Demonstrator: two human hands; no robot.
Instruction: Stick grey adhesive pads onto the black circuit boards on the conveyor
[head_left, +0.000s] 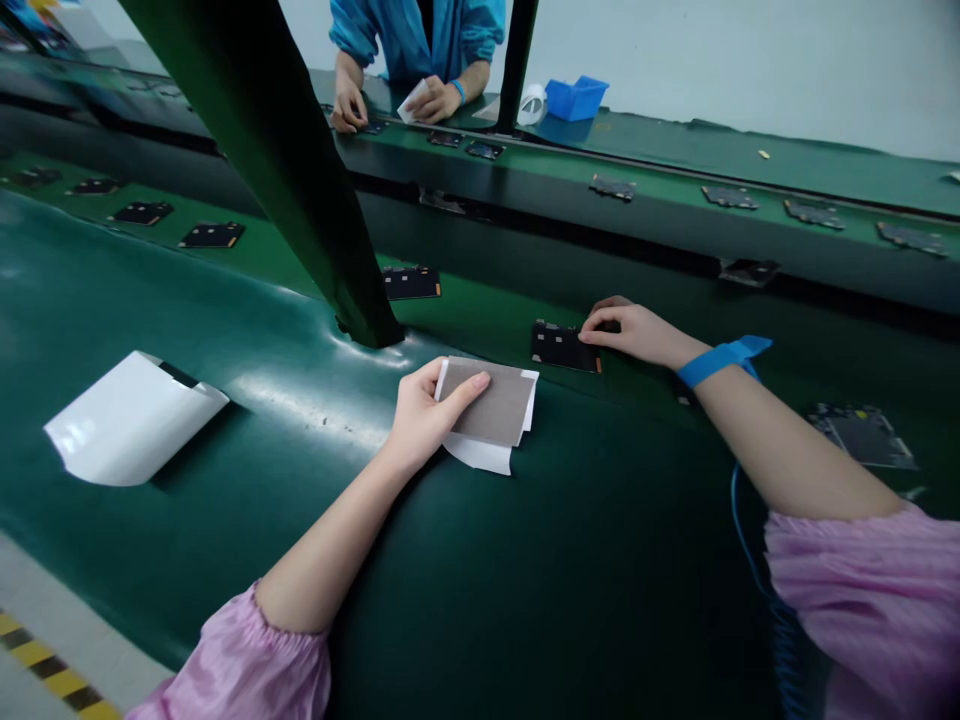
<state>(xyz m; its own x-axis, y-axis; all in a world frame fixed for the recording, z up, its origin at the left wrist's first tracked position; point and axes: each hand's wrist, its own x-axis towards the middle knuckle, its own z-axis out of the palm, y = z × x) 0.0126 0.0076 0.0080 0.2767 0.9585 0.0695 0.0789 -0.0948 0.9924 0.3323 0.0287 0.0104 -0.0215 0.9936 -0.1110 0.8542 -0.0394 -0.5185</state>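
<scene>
My left hand is closed around a small stack of grey sheets with white backing paper, the thumb lying across the top. A loose white flap hangs below the stack. With thumb and fingertips together, my right hand grips the right end of a dark circuit board, which lies flat on the green belt. A blue wrist strap circles my right wrist, and its coiled cord runs downward. Beyond my right forearm lies a larger circuit board, partly covered by the arm.
A slanted dark green post stands left of my hands. White curled sheets lie on the green mat. More boards line the belt. Across the line, a person in blue handles a board near a blue bin.
</scene>
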